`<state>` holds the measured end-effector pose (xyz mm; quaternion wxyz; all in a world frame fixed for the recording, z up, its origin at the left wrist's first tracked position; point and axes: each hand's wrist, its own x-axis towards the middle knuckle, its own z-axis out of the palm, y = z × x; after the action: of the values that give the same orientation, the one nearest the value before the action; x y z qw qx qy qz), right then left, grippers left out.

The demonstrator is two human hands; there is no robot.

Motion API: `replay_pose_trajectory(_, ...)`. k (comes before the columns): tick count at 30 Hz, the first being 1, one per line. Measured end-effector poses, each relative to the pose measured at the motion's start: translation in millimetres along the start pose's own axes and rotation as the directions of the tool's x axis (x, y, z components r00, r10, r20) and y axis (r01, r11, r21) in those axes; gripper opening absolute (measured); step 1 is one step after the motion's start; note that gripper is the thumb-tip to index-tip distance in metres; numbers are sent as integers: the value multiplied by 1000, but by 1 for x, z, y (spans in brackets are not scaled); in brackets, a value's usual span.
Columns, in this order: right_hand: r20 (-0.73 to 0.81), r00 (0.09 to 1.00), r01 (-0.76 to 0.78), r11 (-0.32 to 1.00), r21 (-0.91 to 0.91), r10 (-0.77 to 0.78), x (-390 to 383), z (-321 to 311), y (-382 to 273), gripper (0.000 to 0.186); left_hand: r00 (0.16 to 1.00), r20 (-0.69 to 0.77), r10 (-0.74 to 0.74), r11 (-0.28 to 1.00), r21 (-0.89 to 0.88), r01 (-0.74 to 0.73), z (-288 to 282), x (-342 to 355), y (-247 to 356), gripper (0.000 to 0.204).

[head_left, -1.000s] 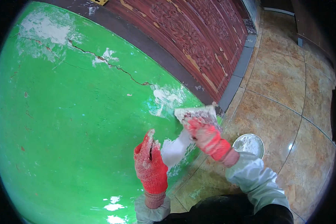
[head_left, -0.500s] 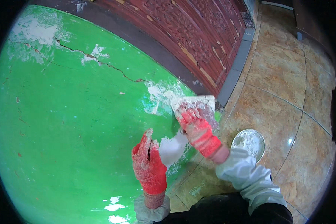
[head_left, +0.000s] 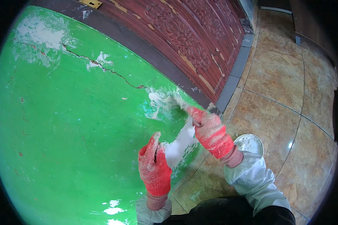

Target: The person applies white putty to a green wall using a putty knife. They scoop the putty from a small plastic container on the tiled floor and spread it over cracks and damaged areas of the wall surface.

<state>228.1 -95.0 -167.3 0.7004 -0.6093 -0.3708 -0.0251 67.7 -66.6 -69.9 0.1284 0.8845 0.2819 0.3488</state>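
Note:
My right hand [head_left: 213, 137], in a red knit glove caked with white, grips a putty-smeared scraper [head_left: 181, 102]. The blade shows nearly edge-on against the green wall [head_left: 82, 123], beside a white smeared patch [head_left: 159, 101] at the end of a crack [head_left: 109, 70]. Lower down, my left hand [head_left: 154, 168] wears a matching glove, its fingertips coated white. Its fingers are drawn together around a narrow dark gap, and what they hold, if anything, cannot be made out. A smooth white putty patch [head_left: 179, 148] lies between the two hands.
A round container of white putty [head_left: 249, 144] stands on the brown tiled floor [head_left: 272, 90], partly behind my right sleeve. A carved reddish-brown door [head_left: 184, 37] with peeling finish and a grey sill [head_left: 237, 67] lies beyond the wall's edge. Further white patches [head_left: 43, 32] mark the wall.
The scraper has turned from showing its broad face to nearly edge-on. My right hand has shifted slightly right and down. My left hand has moved a little to the right.

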Motion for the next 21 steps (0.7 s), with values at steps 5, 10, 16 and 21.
replay_pose_trajectory(5, 44, 935, -351, 901, 253, 352, 22, 8, -14, 39, 996, -42, -79, 997, -18, 78, -5, -1, -1, 32)
replay_pose_trajectory(10, 99, 982, -178, 969, 173, 163, 8, 18, -28, 35, 999, -34, 6, 1000, -22, -7, -6, 1, -7, 31)
replay_pose_trajectory(16, -3, 985, 174, 980, 97, -175, 10, 20, -37, 40, 988, -27, 151, 985, 89, -148, -11, 1, -10, 31)
replay_pose_trajectory(21, 156, 985, -89, 992, 89, 74, 4, 21, -41, 46, 999, -49, 24, 1000, -15, -25, -15, -1, -10, 31)
